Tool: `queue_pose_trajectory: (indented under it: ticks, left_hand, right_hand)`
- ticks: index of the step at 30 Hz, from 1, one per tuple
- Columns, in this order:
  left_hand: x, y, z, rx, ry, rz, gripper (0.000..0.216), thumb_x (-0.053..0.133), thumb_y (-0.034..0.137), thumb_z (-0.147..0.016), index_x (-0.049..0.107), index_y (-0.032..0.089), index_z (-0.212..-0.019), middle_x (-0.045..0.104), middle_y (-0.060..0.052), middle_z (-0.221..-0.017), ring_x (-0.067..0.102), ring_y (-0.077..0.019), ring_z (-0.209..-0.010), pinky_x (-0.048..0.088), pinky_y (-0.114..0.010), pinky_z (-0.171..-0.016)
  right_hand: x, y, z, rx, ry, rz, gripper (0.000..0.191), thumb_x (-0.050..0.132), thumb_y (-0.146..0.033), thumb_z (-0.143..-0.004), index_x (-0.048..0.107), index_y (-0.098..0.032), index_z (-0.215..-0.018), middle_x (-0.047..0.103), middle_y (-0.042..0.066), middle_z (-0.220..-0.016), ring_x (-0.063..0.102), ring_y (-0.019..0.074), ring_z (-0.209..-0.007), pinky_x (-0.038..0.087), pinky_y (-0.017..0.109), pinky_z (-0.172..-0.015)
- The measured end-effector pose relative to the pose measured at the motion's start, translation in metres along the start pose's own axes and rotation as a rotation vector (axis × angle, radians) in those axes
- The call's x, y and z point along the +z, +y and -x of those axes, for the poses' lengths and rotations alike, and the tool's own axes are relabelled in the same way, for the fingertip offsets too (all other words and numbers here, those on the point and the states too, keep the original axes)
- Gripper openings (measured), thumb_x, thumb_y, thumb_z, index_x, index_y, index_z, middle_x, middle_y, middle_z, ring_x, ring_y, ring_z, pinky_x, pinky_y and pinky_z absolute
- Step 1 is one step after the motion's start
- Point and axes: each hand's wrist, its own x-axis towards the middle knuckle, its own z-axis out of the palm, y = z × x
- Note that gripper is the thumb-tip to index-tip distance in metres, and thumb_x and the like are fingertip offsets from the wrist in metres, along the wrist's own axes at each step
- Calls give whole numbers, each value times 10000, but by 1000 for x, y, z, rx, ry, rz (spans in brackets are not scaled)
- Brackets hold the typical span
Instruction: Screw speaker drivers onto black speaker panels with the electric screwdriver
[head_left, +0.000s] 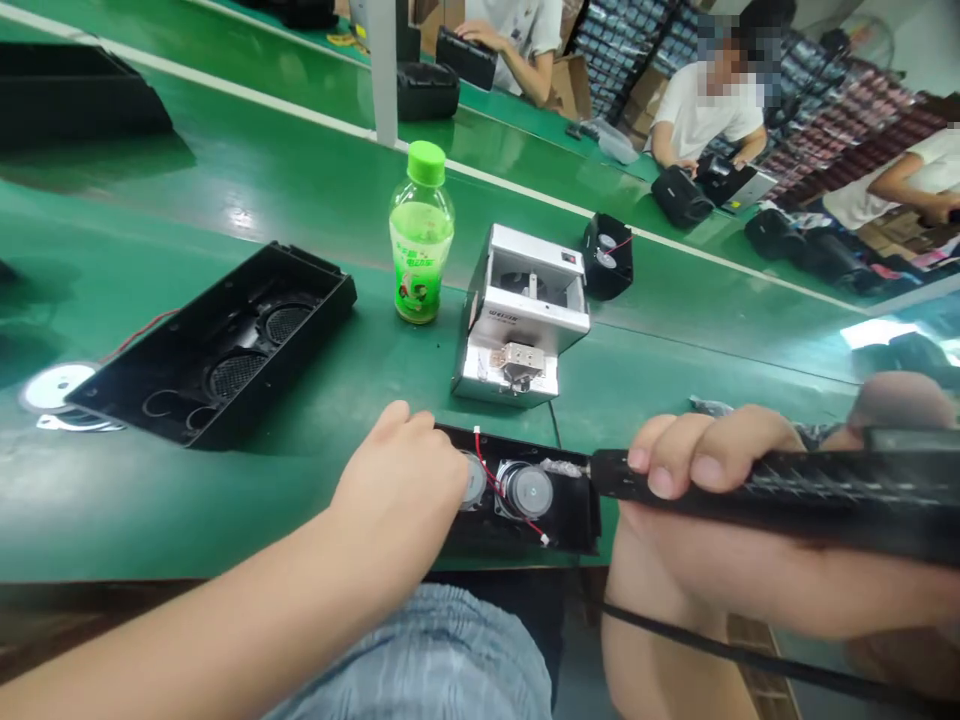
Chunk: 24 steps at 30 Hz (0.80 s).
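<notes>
A black speaker housing point(574, 515) lies at the near edge of the green bench, with round speaker drivers point(531, 492) inside and red wires ending in small white plugs. My left hand point(405, 480) is closed over the housing's left part; its fingertips are hidden. My right hand point(720, 500) is wrapped round a black electric screwdriver point(817, 480), held nearly level. The tool's tip points left at the right driver's edge, where a whitish, shiny strip shows; I cannot tell whether they touch.
Behind the housing stands a silver screw feeder point(525, 315), with a green-capped bottle point(422, 240) beside it. Another open housing point(247, 350) lies left, near a loose driver point(60, 388). A black cord point(705, 645) hangs below my right hand. Co-workers point(712, 110) sit across the bench.
</notes>
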Motion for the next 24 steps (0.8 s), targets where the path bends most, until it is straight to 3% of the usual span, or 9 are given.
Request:
queue_pose_trajectory:
  ticks: [4, 9, 15, 24]
  left_hand:
    - [-4, 6, 2, -72, -75, -196, 334, 664, -55, -680, 527, 223, -554, 612, -80, -634, 560, -276, -756, 377, -461, -746]
    - [-8, 10, -4, -118, -97, -281, 313, 625, -50, -730, 548, 217, -585, 670, -80, -677, 602, -266, -773, 386, -442, -737]
    - [-8, 5, -8, -126, -72, -239, 280, 677, -10, -688, 552, 215, -578, 665, -82, -651, 625, -282, -763, 398, -441, -742]
    - [-14, -3, 0, -72, -105, -185, 233, 688, 32, -796, 669, 203, -639, 737, -107, -764, 662, -304, -830, 403, -413, -684]
  right_hand:
    - [-1, 8, -39, -74, -89, -27, 525, 675, -817, -906, 789, -351, -1119, 684, -41, -652, 581, 196, -472, 543, 395, -475]
    - [37, 49, -73, -188, -196, -167, 503, 485, -750, -1037, 744, -332, -1144, 562, -47, -613, 553, 162, -434, 423, 314, -407]
    - [58, 92, -81, -96, -325, -97, 577, 383, -775, -1066, 679, -288, -1157, 550, -51, -597, 525, 154, -433, 396, 312, -442]
    - [55, 93, -82, -38, -267, -36, 689, 325, -857, -1025, 666, -309, -1264, 558, -53, -596, 534, 168, -441, 425, 328, -461]
